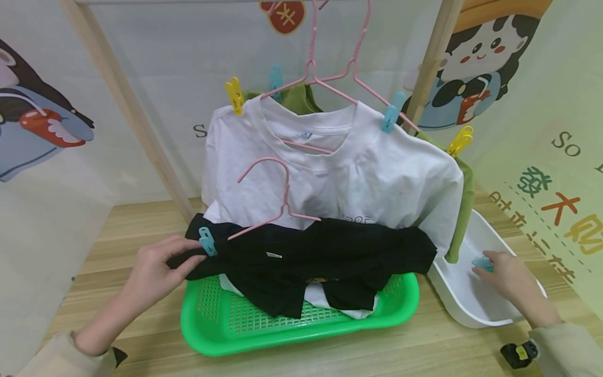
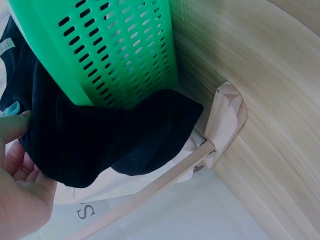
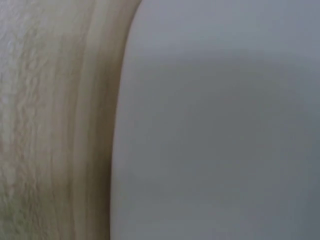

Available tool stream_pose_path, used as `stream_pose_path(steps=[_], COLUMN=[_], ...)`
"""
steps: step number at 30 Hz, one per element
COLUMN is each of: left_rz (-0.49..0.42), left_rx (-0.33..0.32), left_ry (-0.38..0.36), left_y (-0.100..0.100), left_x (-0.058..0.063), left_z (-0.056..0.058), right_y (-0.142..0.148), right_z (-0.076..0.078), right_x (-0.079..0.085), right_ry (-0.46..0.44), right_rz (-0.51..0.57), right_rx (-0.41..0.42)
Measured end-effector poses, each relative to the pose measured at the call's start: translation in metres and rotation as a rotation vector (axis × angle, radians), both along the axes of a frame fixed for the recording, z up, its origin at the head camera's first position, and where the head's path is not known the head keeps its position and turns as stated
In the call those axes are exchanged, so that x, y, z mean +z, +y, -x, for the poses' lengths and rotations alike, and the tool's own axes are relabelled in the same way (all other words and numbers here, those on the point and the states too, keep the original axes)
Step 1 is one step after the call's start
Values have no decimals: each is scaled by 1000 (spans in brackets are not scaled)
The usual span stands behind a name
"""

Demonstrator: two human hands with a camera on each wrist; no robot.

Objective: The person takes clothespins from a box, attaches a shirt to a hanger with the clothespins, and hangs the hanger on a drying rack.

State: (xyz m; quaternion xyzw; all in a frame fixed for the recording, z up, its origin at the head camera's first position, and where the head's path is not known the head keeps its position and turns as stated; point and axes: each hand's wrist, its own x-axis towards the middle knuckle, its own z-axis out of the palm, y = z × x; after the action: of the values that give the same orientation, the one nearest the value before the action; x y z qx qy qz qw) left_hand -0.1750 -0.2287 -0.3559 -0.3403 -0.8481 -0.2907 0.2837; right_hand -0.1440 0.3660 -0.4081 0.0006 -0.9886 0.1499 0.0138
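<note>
A black T-shirt (image 1: 292, 251) lies across the green basket (image 1: 301, 340), with a pink hanger (image 1: 286, 183) in its neck. A blue clothespin (image 1: 207, 241) sits at the shirt's left shoulder. My left hand (image 1: 157, 264) grips the shirt there, its fingertips by the clothespin; in the left wrist view some fingers (image 2: 20, 165) go behind the black cloth. Inside the white tray (image 1: 452, 298), my right hand (image 1: 509, 280) pinches another blue clothespin (image 1: 483, 264). The right wrist view shows only the tray's wall (image 3: 215, 140) and the table, with that hand out of sight.
Behind the basket hangs a white T-shirt (image 1: 400, 178) on a pink hanger, with yellow (image 1: 234, 96) and blue (image 1: 390, 112) clothespins. A green garment (image 1: 464, 209) hangs behind it. Wooden rack posts (image 1: 132, 115) stand at both sides. Some white cloth (image 1: 317, 296) lies beneath the black shirt.
</note>
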Motion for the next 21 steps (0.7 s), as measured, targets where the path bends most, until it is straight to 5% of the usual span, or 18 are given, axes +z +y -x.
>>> stream_pose_path(steps=[21], left_rz=[4], left_rx=[9], left_ry=[2], left_y=[0], left_x=[0], left_z=[0], right_y=[-4], right_z=[0], right_x=[-10], right_ry=[81], right_rz=[-53], right_rx=[84])
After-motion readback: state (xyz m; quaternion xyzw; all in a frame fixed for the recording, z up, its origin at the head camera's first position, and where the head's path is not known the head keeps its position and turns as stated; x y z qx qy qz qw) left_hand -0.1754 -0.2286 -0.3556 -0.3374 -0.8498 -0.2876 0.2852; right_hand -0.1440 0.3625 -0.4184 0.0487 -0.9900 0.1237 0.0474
